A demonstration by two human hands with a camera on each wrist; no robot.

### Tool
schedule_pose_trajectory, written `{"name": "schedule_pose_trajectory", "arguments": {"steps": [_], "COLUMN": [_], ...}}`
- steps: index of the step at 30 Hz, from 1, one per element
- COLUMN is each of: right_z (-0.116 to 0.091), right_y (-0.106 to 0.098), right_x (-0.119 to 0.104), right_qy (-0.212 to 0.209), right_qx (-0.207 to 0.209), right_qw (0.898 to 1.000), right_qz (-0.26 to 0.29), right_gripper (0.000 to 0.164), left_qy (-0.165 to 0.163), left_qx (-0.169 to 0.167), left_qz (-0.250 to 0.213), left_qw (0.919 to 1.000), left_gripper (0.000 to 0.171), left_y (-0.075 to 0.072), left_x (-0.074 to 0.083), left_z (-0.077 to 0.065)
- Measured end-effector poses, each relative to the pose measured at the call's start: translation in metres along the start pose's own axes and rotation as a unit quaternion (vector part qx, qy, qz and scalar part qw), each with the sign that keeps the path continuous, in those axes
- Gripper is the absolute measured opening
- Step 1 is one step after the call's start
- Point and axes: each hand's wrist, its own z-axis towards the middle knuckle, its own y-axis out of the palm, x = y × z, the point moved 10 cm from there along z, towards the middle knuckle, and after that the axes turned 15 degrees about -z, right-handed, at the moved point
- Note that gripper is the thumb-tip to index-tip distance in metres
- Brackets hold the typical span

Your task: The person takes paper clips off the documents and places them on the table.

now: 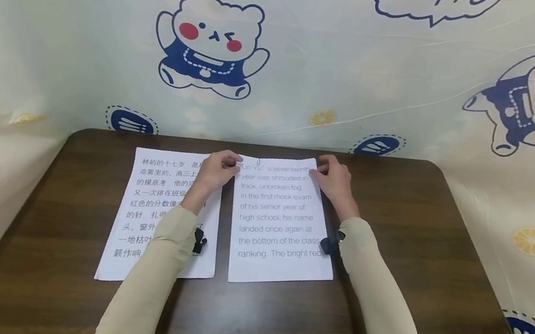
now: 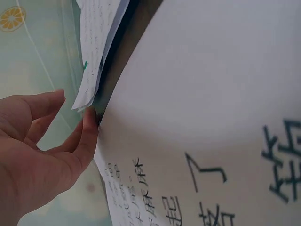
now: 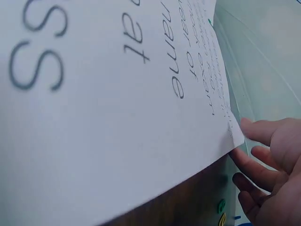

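Note:
A stack of paper printed in English (image 1: 272, 220) lies on the brown table, a small green paper clip (image 1: 258, 161) on its top edge. My left hand (image 1: 218, 171) is at its top left corner. In the left wrist view a fingertip touches that corner (image 2: 83, 101), with the thumb standing apart. At the top right corner my right hand (image 1: 335, 180) pinches the paper, thumb above and a finger below in the right wrist view. Left of it lies a paper printed in Chinese (image 1: 133, 216), partly hidden under my left forearm.
The dark wooden table (image 1: 262, 330) has rounded far corners. Behind it and at its sides hangs a pale cloth (image 1: 307, 50) with bear and orange-slice drawings. Small black devices sit at both wrists.

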Motion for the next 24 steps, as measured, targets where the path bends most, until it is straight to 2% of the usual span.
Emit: {"name": "schedule_pose_trajectory", "arguments": {"steps": [3, 9, 14, 18, 24], "right_z": [0.002, 0.002, 0.001, -0.002, -0.007], "right_y": [0.002, 0.008, 0.006, 0.000, -0.007], "right_x": [-0.002, 0.002, 0.001, 0.002, 0.005], "right_qy": [0.003, 0.009, -0.007, -0.017, -0.023], "right_qx": [-0.002, -0.007, 0.001, 0.014, 0.015], "right_qw": [1.000, 1.000, 1.000, 0.999, 0.998], "right_qz": [-0.008, -0.012, 0.000, 0.025, 0.060], "right_gripper": [0.052, 0.053, 0.044, 0.035, 0.030], "left_qy": [0.002, 0.009, 0.012, 0.023, 0.046], "left_qx": [0.002, 0.013, 0.029, 0.024, 0.020], "left_qz": [0.010, 0.002, -0.006, -0.014, -0.072], "left_qw": [0.9999, 0.9999, 0.9995, 0.9993, 0.9961], "left_gripper": [0.031, 0.034, 0.039, 0.045, 0.041], "left_y": [0.003, 0.007, 0.005, 0.005, -0.001], "left_x": [0.000, -0.001, -0.001, 0.002, 0.006], "left_z": [0.002, 0.004, 0.005, 0.004, -0.004]}}
